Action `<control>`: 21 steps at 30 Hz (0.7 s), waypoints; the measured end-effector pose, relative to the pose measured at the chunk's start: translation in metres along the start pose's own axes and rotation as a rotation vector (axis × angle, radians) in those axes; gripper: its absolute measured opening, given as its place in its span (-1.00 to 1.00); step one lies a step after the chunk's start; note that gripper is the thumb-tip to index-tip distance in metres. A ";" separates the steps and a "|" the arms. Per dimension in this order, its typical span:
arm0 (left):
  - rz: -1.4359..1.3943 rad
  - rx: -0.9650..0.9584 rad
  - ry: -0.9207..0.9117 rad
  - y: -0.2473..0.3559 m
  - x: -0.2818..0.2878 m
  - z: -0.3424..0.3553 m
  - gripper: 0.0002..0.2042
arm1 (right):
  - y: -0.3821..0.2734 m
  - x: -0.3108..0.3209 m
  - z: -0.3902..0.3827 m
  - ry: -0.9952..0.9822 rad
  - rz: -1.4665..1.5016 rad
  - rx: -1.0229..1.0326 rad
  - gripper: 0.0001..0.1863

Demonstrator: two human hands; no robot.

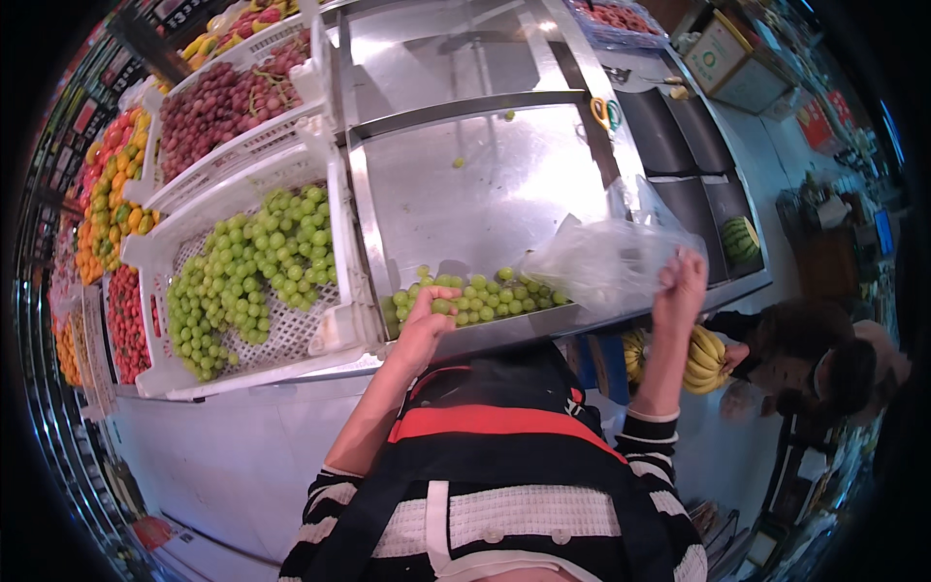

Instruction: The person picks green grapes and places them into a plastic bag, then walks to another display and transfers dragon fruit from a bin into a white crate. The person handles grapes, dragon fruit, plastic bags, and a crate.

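Note:
My left hand (423, 325) is at the near edge of the steel tray (407, 194), its fingers pinched around a green grape (441, 306). Loose green grapes (485, 303) lie in a row along the tray's front wall, right by that hand. On the right, my right hand (682, 281) is closed on the side of a clear plastic bag (611, 262). The bag spreads over the tray's near right corner and covers the end of the grape row. Its contents, if any, cannot be made out.
To the left, a white crate (242, 383) holds bunches of green grapes (252, 262); behind it are red grapes (228, 107). Scissors (606, 113) lie on the tray's right rim. A watermelon piece (740, 239) sits farther right. Another person (824, 373) is near the bananas (705, 359).

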State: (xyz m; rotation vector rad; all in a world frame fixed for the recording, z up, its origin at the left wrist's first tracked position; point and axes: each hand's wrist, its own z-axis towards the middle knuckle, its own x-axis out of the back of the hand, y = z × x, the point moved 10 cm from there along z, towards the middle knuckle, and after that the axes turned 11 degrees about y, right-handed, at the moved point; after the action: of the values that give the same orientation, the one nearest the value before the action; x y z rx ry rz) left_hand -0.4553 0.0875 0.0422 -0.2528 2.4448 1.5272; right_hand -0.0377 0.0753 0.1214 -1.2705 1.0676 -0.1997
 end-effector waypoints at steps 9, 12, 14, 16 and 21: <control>-0.121 0.096 -0.792 0.132 -0.148 -0.121 -0.67 | 0.068 -0.096 -0.103 -0.328 -0.068 -0.478 -0.83; 0.004 -0.096 -1.137 0.164 -0.173 -0.161 -0.58 | 0.096 -0.122 -0.155 -0.523 -0.109 -0.672 -0.84; -0.011 -0.084 -1.143 0.168 -0.181 -0.154 -0.56 | 0.101 -0.134 -0.170 -0.581 -0.022 -0.737 -0.86; -0.116 0.148 -0.975 0.157 -0.182 -0.136 -0.53 | 0.103 -0.128 -0.163 -0.490 -0.019 -0.734 -0.86; -0.156 0.296 -0.780 0.135 -0.189 -0.113 -0.40 | 0.093 -0.109 -0.142 -0.350 -0.002 -0.674 -0.85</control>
State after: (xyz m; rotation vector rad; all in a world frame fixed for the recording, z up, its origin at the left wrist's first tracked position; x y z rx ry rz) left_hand -0.3249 0.0479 0.2620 0.1785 1.9156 0.9269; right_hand -0.2387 0.0836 0.1138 -1.8231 0.8499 0.4055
